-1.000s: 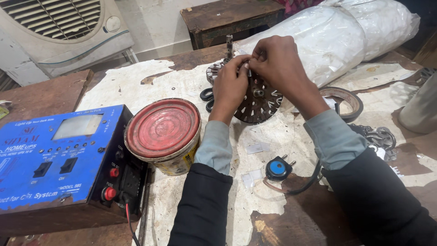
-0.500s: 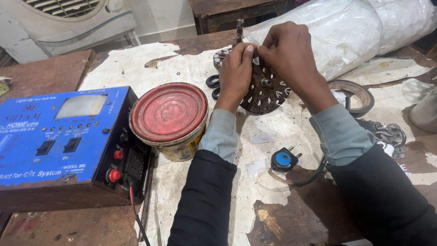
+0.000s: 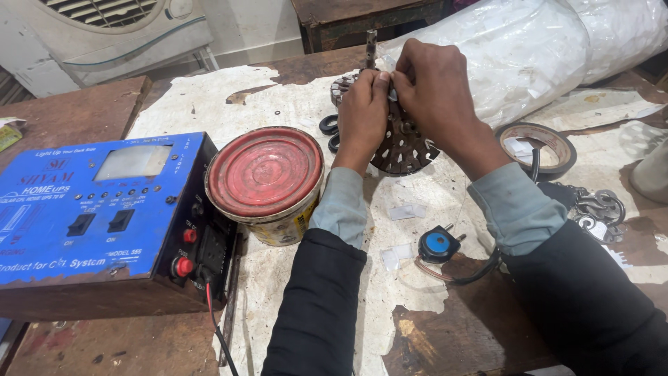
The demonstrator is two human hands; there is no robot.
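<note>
Fingers of both hands pinch small white slip — on round slotted metal stator.

Hidden and cut-off parts

Both hands cover most of the slotted metal disc, hiding whatever the fingertips pinch. The white sack and grey fan housing run past the top edge.

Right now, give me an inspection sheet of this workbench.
Surface: worn wooden bench with torn white sheet.
Job's things: dark slotted round metal core, upright on the sheet, small white slip at its rim.
Clutter: red-lidded tin, tape roll, blue-capped plug, metal hooks.
Hands: left hand and right hand both grip the core's upper rim.
Cables: red wire from blue metal box.
Surroundings: white cooler, white sack.
</note>
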